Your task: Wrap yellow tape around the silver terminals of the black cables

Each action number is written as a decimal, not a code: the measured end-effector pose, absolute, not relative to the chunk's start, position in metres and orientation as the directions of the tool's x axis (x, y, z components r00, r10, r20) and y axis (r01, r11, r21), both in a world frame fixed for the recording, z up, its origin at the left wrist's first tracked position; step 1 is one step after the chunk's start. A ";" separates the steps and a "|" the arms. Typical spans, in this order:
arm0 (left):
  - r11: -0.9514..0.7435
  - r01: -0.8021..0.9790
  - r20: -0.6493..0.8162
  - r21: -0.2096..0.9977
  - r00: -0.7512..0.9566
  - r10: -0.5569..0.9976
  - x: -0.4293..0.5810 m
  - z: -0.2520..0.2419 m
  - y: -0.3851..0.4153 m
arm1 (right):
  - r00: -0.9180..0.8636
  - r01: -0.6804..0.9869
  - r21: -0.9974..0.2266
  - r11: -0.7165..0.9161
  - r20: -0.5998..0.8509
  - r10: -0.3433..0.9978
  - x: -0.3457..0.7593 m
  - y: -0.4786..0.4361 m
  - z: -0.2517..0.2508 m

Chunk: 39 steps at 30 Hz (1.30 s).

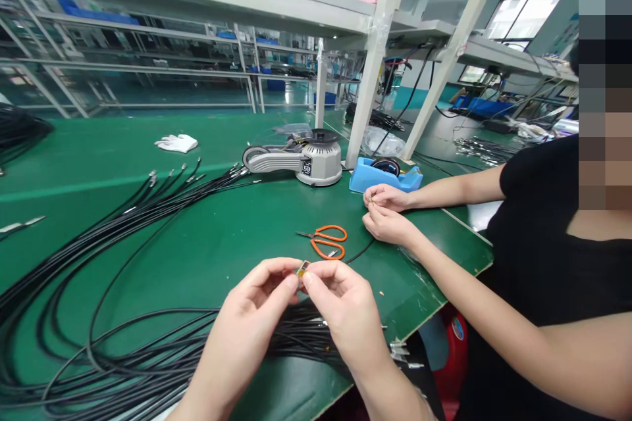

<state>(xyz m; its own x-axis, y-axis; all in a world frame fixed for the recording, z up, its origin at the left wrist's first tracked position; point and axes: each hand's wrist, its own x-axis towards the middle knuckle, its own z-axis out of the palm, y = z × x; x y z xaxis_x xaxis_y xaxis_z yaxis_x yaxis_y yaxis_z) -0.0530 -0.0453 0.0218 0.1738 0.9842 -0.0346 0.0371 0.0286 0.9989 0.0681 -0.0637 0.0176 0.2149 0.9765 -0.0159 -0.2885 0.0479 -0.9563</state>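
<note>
My left hand and my right hand meet at the lower middle, fingertips pinched on a small metal connector with a yellowish strip on it. It is held just above the bench. Beneath and beside my hands runs a bundle of black cables that curves round to the left, with silvery ends by my right wrist. Orange-handled scissors lie beyond my fingertips, with a small metal piece between the handles.
A grey tape dispenser stands behind the scissors, near a blue tape holder. A white glove lies at the back left. At the right, a person in black has both hands together over the green bench.
</note>
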 end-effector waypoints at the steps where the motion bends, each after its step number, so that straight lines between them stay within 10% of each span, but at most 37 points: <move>1: -0.024 0.093 0.009 0.995 0.159 0.987 -0.052 0.022 -0.045 | 0.223 -0.277 -0.960 0.045 -0.019 0.975 0.069 -0.064 0.017; 8: -0.265 0.372 0.246 0.890 0.096 0.964 -0.048 0.018 -0.050 | 0.238 -0.219 -0.975 0.040 -0.014 0.971 0.071 -0.065 0.014; 39: -0.030 0.345 0.041 0.938 -0.026 0.999 -0.049 0.027 -0.051 | 0.266 -0.392 -0.919 0.049 -0.062 0.962 0.070 -0.069 0.012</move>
<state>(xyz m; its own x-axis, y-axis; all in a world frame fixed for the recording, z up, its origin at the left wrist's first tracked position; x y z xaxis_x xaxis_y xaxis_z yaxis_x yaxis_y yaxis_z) -0.0489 -0.0508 0.0268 -0.0261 0.9988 0.0411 0.3449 -0.0296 0.9382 0.0699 -0.0691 0.0117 0.2664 0.9619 -0.0621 -0.3920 0.0492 -0.9186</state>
